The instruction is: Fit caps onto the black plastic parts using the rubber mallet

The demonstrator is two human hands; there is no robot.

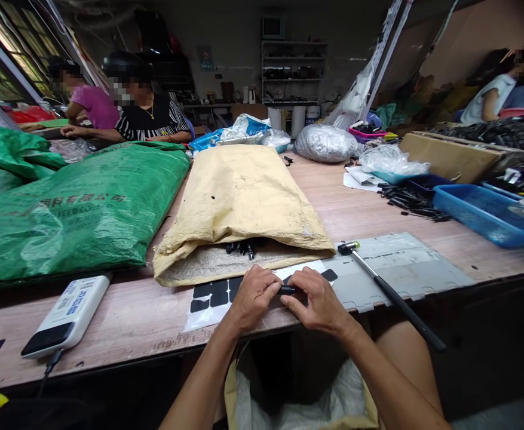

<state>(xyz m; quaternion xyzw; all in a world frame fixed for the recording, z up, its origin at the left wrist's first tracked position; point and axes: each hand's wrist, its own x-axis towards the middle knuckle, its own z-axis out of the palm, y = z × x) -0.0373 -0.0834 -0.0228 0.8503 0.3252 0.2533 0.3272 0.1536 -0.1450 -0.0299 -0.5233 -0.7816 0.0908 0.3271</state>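
Between my two hands, at the table's front edge, is a short black tube-like part (287, 289). My left hand (256, 294) pinches one end with thumb and fingers. At the other end, my right hand (318, 298) closes thumb and forefinger on it. Under and beside my hands lies a white sheet with black sticker-like patches (214, 295). Just behind it, a yellow woven sack (244, 197) lies with its mouth toward me, and several black parts (242, 246) show inside. Below my hands hangs an open sack with a pale lining (306, 415).
A hammer (389, 292) rests on a grey board (405, 257), its handle overhanging the edge. Left are a white power bank (69, 310) with a cable and a green sack (77, 209). A blue basket (490, 218) and piled black parts stand right. Other people sit farther back.
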